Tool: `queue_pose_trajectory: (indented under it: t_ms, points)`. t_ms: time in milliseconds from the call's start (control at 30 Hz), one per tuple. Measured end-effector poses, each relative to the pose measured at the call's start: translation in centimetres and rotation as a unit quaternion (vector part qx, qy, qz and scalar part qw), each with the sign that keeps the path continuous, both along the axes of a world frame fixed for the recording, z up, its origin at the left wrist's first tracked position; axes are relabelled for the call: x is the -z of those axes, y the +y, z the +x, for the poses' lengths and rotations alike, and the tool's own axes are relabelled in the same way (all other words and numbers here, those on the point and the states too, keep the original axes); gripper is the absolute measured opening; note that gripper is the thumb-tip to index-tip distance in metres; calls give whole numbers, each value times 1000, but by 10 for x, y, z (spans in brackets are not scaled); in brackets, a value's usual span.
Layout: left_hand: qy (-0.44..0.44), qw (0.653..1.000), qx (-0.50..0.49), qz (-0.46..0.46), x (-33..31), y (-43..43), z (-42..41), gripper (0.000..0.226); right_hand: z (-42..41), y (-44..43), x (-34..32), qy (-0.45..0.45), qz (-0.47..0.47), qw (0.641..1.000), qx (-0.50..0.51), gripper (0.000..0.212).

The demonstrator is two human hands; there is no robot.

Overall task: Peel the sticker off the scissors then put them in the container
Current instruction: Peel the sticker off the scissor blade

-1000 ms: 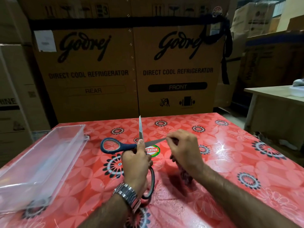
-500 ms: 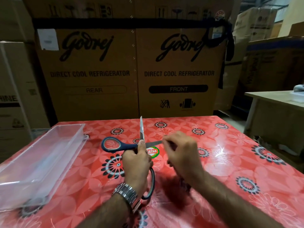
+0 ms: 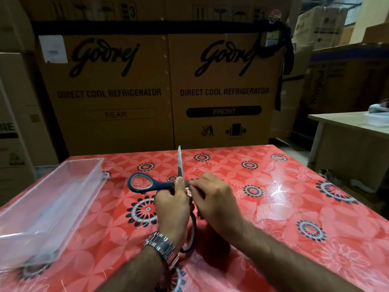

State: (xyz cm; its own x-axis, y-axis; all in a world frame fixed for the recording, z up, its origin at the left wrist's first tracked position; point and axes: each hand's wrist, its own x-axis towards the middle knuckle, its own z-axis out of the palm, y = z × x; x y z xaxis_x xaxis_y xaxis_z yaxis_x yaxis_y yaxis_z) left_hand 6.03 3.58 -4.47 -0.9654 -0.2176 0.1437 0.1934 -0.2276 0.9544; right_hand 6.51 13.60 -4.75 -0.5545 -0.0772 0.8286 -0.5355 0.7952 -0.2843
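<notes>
The scissors are held wide open above the middle of the counter, which is covered in a red flowered cloth. One blade points straight up and away from the person; one blue loop handle sticks out to the left, the other hangs down toward the person behind the left wrist. The left hand is clamped around the scissors at the pivot, thumb up along the blade. The right hand presses in from the right, its fingertips closed on the sticker at the pivot; only a sliver of red and white shows between the two hands, so how far it has lifted cannot be told. A metal watch sits on the left wrist. The clear plastic container lies on the left side of the counter, well apart from the hands, with bare cloth between. Big cardboard refrigerator boxes stand behind the counter, and a pale table stands off to the right.
</notes>
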Motion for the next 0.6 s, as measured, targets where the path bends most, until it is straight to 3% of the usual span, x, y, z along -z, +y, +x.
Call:
queue_pose_trajectory:
  t_ms: [133, 267, 367, 467, 600]
  points:
    - [-14, 998, 19, 61, -4, -5, 3, 35, -11, 14, 3, -28, -7, 1000, 9, 7]
    - [-16, 1000, 0, 24, -5, -8, 2, 33, -18, 42, -2, -12, -73, 993, 91, 7]
    - [-14, 999, 6, 40, -4, -3, 1, 32, -5, 18, -1, 22, -30, 999, 33, 6]
    - [-22, 998, 20, 62, -3, -2, 2, 34, -8, 9, 8, 0, 7, 1000, -4, 6]
    - [-18, 999, 30, 22, -6, -15, 1, 35, -27, 51, 4, -48, -47, 996, 66, 9]
